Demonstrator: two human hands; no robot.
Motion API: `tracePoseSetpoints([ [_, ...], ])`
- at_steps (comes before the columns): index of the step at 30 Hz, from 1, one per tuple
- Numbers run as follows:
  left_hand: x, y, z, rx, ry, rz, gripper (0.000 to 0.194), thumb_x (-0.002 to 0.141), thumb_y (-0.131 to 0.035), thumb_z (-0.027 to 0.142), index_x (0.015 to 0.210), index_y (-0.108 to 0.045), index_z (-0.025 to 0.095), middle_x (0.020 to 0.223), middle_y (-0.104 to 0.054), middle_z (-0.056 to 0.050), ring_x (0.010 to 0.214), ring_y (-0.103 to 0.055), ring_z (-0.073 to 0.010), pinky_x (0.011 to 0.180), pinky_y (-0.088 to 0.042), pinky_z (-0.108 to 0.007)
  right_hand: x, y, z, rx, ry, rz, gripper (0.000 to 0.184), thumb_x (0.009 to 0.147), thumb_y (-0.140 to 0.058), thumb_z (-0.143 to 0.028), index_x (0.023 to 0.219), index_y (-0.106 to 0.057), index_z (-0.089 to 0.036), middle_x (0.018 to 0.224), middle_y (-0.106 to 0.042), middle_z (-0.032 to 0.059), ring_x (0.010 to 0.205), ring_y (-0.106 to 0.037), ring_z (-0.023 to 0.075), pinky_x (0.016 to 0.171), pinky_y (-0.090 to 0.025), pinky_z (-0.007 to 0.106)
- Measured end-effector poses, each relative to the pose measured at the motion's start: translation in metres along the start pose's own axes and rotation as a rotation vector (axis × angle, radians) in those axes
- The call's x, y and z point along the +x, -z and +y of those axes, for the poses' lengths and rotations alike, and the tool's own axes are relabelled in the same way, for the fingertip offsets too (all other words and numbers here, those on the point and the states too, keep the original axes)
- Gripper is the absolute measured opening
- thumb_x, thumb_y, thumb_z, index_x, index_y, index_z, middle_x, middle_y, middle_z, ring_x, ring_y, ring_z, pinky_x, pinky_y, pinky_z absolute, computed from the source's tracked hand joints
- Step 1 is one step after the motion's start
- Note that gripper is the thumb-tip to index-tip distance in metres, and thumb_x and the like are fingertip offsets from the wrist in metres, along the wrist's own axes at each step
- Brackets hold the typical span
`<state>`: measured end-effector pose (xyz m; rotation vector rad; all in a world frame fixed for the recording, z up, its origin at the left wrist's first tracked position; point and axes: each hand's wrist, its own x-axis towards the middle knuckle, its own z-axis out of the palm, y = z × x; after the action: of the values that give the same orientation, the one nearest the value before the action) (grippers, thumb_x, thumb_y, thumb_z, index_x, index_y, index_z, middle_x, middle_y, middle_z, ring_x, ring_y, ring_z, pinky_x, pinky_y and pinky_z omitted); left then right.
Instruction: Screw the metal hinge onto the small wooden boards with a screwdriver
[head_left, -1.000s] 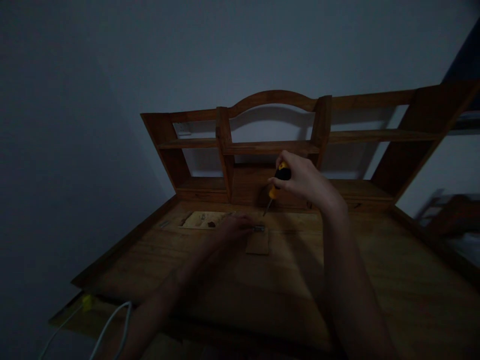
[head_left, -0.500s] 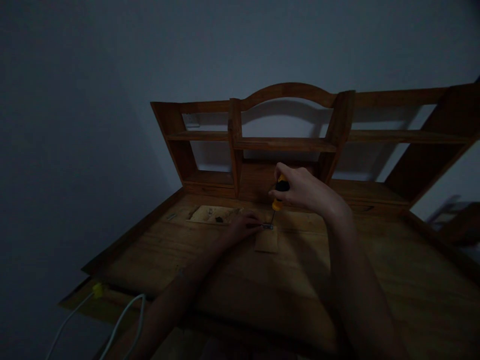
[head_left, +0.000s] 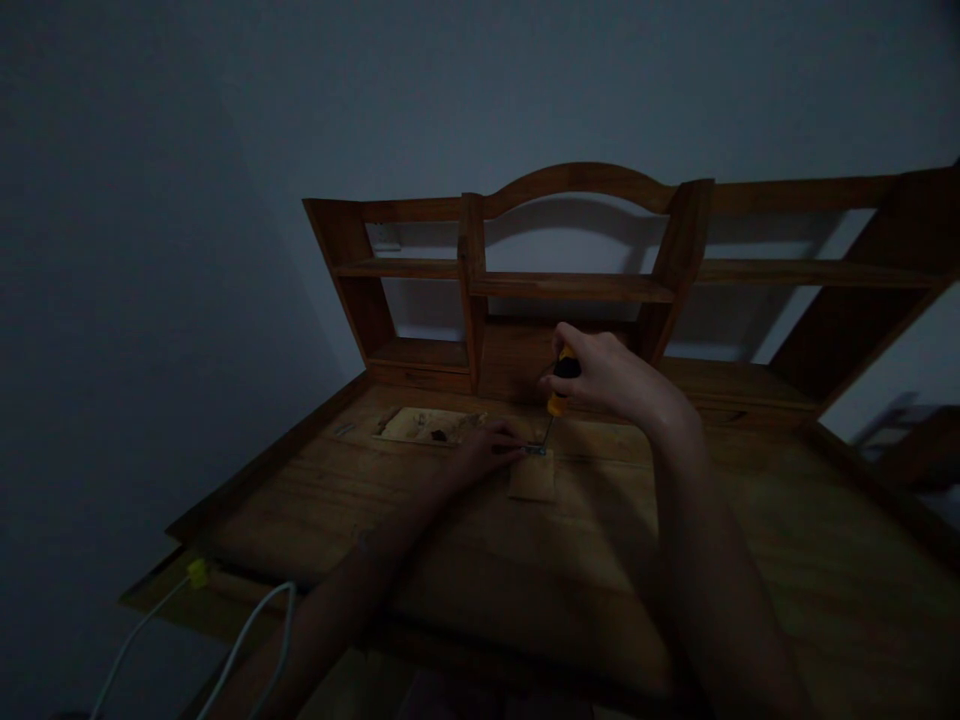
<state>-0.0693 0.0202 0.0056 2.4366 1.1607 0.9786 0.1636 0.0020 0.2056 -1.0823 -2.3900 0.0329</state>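
Note:
My right hand is closed around the yellow and black handle of a screwdriver. Its thin shaft slants down to a small metal hinge at the top edge of a small wooden flap set in the wooden desk top. My left hand lies on the desk just left of the hinge, fingertips pinched against the metal piece. The room is dim and fine detail is hard to read.
A wooden shelf unit with an arched top stands at the back of the desk against a pale wall. A lighter rectangular recess sits left of my left hand. White cables and a yellow tag lie at the front left corner.
The screwdriver has swung from a raised slant down until its tip meets the hinge. My left hand stays at the hinge. The view shifted slightly.

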Motion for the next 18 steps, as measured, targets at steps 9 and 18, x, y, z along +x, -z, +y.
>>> tracePoseSetpoints([
  [9,0.000,-0.003,-0.003,-0.008,-0.002,0.020,0.023,0.091,-0.062,0.040,0.104,-0.076,0.026,0.105,-0.068,-0.004,0.097,-0.062,-0.0178,0.087,-0.050,-0.032,0.002,-0.007,0.002,-0.031,-0.019,-0.005,0.028,0.082,-0.066,-0.038,0.100,-0.052,-0.022,0.086,-0.063,0.0046,0.078,-0.060,0.0207,0.064,-0.039,0.028],
  [18,0.001,-0.002,-0.001,-0.023,-0.043,0.030,0.023,0.091,-0.062,0.037,0.103,-0.076,0.024,0.102,-0.068,-0.004,0.095,-0.062,-0.0177,0.086,-0.050,-0.032,0.008,-0.016,-0.006,-0.170,-0.039,0.028,0.036,0.084,-0.068,-0.045,0.105,-0.054,-0.020,0.086,-0.065,0.0070,0.078,-0.062,0.0234,0.061,-0.037,0.029],
])
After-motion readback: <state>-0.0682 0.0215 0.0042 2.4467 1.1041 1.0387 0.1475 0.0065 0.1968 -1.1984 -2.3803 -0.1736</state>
